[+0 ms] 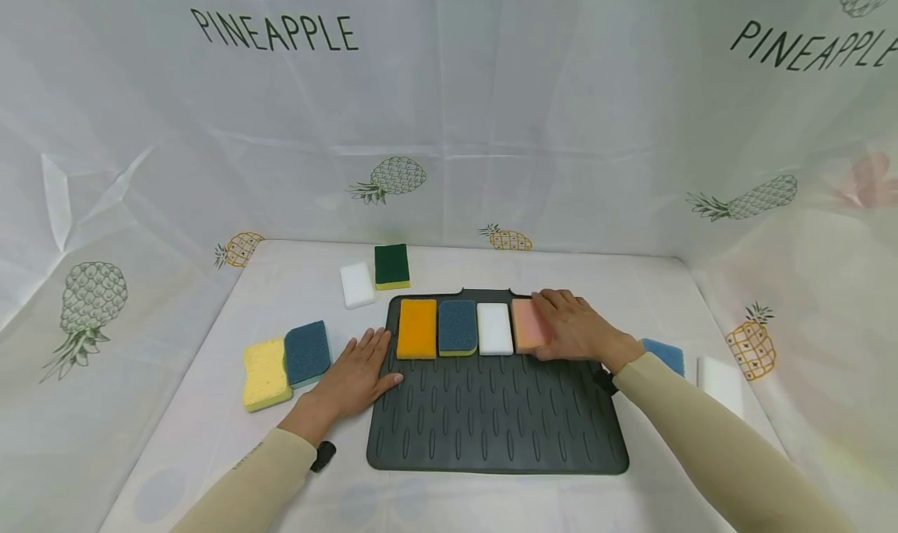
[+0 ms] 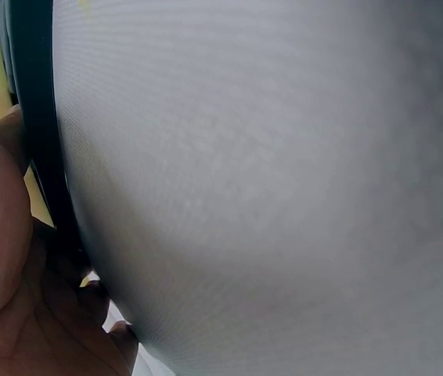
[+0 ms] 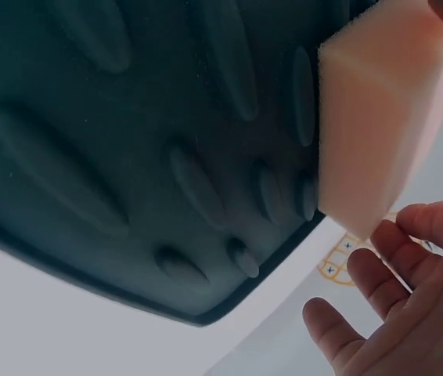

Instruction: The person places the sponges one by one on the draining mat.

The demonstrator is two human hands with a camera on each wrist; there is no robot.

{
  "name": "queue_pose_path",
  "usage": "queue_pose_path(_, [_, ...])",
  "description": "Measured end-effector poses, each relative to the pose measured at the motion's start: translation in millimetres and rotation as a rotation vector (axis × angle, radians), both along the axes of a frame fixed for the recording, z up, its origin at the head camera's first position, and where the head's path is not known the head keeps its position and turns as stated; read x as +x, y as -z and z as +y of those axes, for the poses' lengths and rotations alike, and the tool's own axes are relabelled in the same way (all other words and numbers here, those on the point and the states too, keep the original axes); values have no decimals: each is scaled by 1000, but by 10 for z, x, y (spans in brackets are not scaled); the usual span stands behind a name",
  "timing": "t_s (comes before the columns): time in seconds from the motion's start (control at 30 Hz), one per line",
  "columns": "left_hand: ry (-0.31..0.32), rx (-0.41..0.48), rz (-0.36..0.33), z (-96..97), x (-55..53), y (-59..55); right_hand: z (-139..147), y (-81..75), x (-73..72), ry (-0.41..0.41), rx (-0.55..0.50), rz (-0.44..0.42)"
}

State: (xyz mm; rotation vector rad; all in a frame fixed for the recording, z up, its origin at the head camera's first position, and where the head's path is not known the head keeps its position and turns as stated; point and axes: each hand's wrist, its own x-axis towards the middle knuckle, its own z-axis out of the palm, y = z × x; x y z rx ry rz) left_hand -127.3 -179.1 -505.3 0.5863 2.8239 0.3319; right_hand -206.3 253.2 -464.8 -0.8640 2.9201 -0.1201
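A pink sponge [image 1: 528,326] lies at the right end of a row on the dark ridged mat [image 1: 491,424]. My right hand [image 1: 578,326] grips it from above and covers its right part. In the right wrist view, the thumb is at one end of the pink sponge [image 3: 362,133] and fingertips are right at the other. To its left lie a white sponge [image 1: 495,329], a blue sponge [image 1: 457,327] and an orange sponge [image 1: 417,329]. My left hand [image 1: 358,373] rests flat with straight fingers over the mat's left edge.
Left of the mat lie a yellow sponge [image 1: 266,373] and a dark blue sponge [image 1: 307,352]. Behind it are a white block [image 1: 358,285] and a green sponge [image 1: 391,266]. A blue sponge [image 1: 664,355] and a white block [image 1: 720,383] lie to the right. Pineapple-printed sheeting [image 1: 561,128] surrounds the table.
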Motion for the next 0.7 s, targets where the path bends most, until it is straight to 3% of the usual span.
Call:
queue_pose_path(0.1, [2, 1, 2, -2, -1, 5, 39, -47, 22, 34, -19, -26])
queue_pose_path(0.2, [2, -3, -3, -1, -3, 7, 125, -104, 50, 56, -46, 3])
queue_pose_path(0.5, [7, -7, -2, -10, -9, 16, 591, -234, 239, 77, -76, 304])
queue_pose_path(0.7, [13, -5, -2, -18, -5, 24, 1009, -244, 464, 81, -57, 420])
